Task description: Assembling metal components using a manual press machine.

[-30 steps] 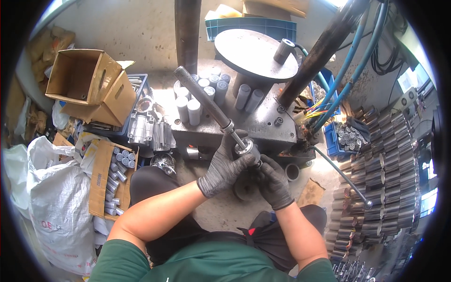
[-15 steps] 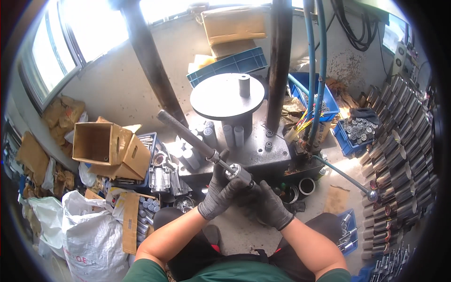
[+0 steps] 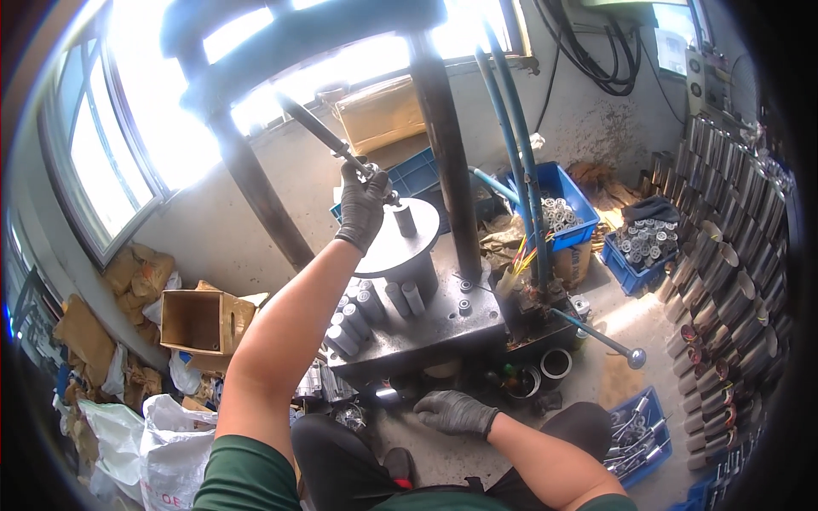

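Our left hand (image 3: 362, 213) is wrapped around the near end of a metal rod (image 3: 313, 127), which slants toward the far left above the round tabletop (image 3: 377, 265). Its near end is close to a short cylinder (image 3: 405, 223); we cannot tell if they touch. Our right hand (image 3: 457, 413) hangs loose, fingers lightly bent, near the steel base (image 3: 464, 334).

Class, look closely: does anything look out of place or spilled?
A dark cloth lies bunched on the grey parts in a blue bin at right, odd among hard pieces. No clear spill shows.
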Available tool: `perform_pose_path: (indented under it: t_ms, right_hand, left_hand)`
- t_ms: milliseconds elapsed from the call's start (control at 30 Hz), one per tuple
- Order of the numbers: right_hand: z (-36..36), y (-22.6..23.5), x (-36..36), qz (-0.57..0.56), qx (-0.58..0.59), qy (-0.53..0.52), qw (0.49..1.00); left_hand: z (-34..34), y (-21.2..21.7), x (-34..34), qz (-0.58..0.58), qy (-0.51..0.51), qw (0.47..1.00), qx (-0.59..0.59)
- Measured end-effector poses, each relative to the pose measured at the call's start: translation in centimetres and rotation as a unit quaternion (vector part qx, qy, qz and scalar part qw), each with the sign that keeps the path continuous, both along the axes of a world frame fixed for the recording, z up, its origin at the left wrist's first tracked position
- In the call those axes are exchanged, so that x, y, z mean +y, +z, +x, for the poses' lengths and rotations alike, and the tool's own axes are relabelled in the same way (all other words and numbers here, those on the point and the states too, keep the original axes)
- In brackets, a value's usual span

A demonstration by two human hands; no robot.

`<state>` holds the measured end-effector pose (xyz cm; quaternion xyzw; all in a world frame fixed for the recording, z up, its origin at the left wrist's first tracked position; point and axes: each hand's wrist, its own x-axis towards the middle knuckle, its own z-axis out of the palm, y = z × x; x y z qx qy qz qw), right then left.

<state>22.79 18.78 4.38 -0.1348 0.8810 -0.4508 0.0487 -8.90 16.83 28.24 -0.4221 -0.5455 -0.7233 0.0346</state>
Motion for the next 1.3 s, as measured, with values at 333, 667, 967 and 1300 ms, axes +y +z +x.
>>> perform_pose_path:
  t_ms: [333, 667, 967, 1300]
  right_hand:
    - [1.0, 0.3, -0.8, 0.105, 0.030, 0.049, 0.993]
    - [4.2, 7.8, 2.7, 0.170, 0.124, 0.037, 0.977]
    - [12.0, 19.9, 12.1, 0.311, 0.273, -0.198, 0.888]
    - [16.7, 19.6, 17.6, 0.366, -0.051, -0.171, 0.913]
  left_hand:
    - [-3.0, 0.5, 1.8, -0.125, 0.022, 0.991, -0.041]
    - [-1.9, 1.8, 2.1, -0.259, 0.180, 0.949, 0.028]
    - [-1.6, 1.8, 2.3, -0.247, 0.192, 0.949, 0.049]
    - [0.2, 2.5, 1.6, -0.285, 0.243, 0.924, 0.082]
